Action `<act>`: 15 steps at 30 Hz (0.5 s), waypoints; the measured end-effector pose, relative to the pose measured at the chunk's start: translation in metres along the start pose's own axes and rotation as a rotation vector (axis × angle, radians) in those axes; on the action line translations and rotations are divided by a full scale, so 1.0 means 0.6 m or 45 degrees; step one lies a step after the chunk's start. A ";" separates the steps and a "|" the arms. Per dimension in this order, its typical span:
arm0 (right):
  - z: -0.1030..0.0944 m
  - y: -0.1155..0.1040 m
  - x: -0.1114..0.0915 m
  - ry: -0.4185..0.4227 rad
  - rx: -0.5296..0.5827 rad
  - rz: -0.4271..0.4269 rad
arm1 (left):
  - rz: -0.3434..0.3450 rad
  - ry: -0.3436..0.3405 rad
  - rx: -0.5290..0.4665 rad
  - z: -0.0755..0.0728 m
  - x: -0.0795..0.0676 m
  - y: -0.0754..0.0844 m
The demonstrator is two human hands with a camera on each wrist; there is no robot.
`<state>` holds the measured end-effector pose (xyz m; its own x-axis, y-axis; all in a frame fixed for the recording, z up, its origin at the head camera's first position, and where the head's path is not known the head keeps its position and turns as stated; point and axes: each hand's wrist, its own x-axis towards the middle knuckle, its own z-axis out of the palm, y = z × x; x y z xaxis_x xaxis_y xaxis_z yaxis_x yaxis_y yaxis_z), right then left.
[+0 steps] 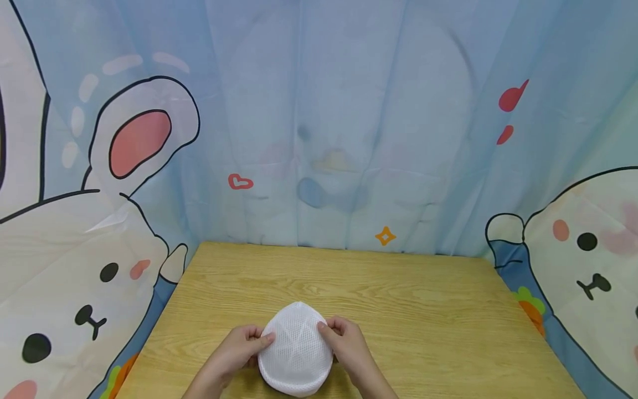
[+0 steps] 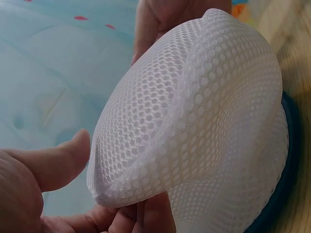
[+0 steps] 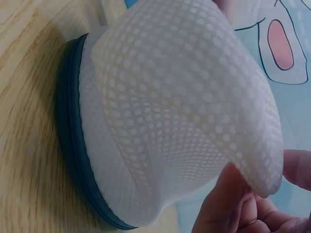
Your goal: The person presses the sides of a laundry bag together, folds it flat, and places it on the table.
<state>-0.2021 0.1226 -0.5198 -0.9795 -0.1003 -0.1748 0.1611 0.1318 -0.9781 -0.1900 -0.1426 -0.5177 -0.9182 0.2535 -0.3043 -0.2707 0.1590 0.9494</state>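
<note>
We see a printed curtain (image 1: pixel 349 100) behind a wooden table (image 1: pixel 438 316), and at the table's near side the white mesh bag (image 1: pixel 296 354). The left hand (image 1: pixel 243 350) and right hand (image 1: pixel 348 342) each pinch one edge, thumb against fingers. We judge the work partway: the mesh is spread, but its sides sag and letting go remains. Whether the dark blue rim (image 3: pixel 71 121) is fastened, we cannot tell.

The mesh bag (image 1: pixel 297 354) rests on the surface (image 1: pixel 438 332), rim (image 3: pixel 70 126) at the base, between the left hand (image 1: pixel 240 348) (left side) and the right hand (image 1: pixel 348 344) (right side). The backdrop (image 1: pixel 349 122) is located behind the surface and extends along its left and right edges.
</note>
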 end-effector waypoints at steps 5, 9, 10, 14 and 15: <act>-0.003 0.003 -0.009 -0.010 -0.043 0.042 | 0.004 -0.001 0.039 -0.003 -0.006 -0.006; -0.008 0.006 -0.018 -0.038 -0.090 0.071 | 0.010 -0.042 0.039 -0.005 -0.009 -0.010; -0.009 0.006 -0.020 -0.055 -0.094 0.075 | 0.012 -0.052 0.035 -0.005 -0.009 -0.011; -0.010 0.007 -0.024 -0.120 -0.081 0.069 | 0.033 -0.068 0.019 -0.005 -0.007 -0.013; -0.010 0.007 -0.024 -0.136 -0.074 0.065 | 0.040 -0.065 0.023 -0.005 -0.006 -0.013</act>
<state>-0.1880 0.1307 -0.5207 -0.9511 -0.1964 -0.2384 0.2001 0.1963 -0.9599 -0.1853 -0.1474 -0.5237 -0.9101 0.3068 -0.2785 -0.2366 0.1671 0.9571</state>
